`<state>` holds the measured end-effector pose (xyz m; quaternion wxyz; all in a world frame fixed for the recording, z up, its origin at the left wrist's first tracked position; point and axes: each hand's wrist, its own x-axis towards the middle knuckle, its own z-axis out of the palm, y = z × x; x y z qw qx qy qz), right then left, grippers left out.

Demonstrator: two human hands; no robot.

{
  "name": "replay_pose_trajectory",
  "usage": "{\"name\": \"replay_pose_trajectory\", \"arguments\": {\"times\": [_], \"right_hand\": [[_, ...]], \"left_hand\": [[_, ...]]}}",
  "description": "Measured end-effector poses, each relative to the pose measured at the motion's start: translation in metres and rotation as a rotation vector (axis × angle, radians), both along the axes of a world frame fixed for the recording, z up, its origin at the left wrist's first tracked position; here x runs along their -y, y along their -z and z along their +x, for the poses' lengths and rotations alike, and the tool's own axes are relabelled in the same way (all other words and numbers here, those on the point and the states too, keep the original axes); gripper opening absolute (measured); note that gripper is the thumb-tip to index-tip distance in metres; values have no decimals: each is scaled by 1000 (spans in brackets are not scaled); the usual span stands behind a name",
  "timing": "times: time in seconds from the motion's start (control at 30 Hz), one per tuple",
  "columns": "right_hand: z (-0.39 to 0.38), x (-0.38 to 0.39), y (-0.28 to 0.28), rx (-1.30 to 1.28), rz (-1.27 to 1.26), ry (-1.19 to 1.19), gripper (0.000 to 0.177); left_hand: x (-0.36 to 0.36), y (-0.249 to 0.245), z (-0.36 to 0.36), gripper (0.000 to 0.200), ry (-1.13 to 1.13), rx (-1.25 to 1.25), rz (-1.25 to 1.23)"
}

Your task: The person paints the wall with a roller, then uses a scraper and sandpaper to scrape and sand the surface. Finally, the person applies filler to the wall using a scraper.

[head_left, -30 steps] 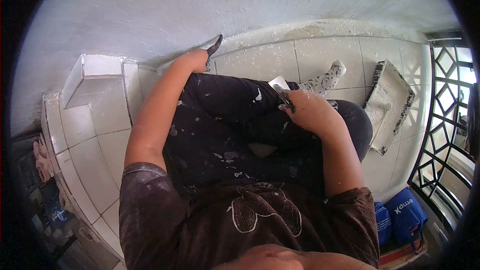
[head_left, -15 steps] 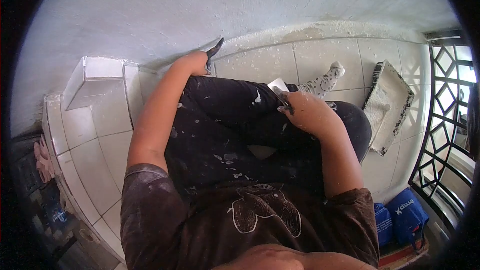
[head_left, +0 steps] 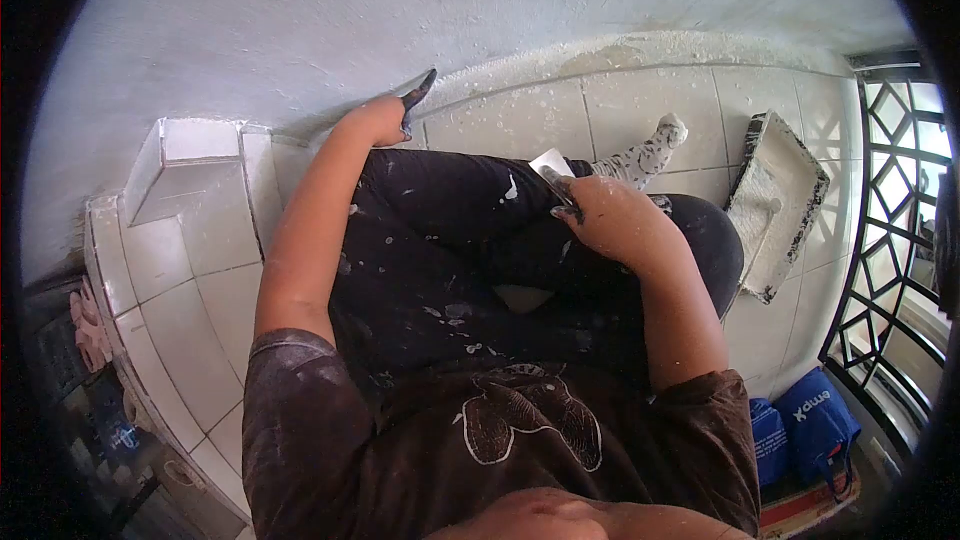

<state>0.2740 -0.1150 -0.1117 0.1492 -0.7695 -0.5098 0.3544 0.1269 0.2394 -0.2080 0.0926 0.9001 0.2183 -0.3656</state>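
Note:
My left hand [head_left: 385,118] is at the foot of the pale plastered wall [head_left: 400,10], just beyond my bent leg. Its fingers are stained dark and stretched apart, one pointing up along the wall, with nothing seen in them. Over my thigh, my right hand [head_left: 600,212] grips a small white flat piece [head_left: 549,162] between dark-stained fingers. The fingers hide part of this piece, and I cannot tell its kind. My dark trousers [head_left: 430,210] carry splashes of white paint.
To the right, a paint tray [head_left: 795,175] coated in white lies on the tiled floor [head_left: 520,125], past my socked foot [head_left: 660,145]. A black metal grille [head_left: 880,230] stands beyond it. Blue bags [head_left: 820,415] sit at lower right. Tiled steps [head_left: 165,270] rise at left.
The view has shifted very slightly. Both hands keep nearly the same pose, and the white piece stays in my right hand.

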Motion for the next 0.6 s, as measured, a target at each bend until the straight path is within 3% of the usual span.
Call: {"name": "replay_pose_trajectory", "arguments": {"times": [0.6], "right_hand": [[1, 8, 15, -4, 68, -4, 22]], "left_hand": [[10, 3, 11, 54, 116, -157, 143]]}}
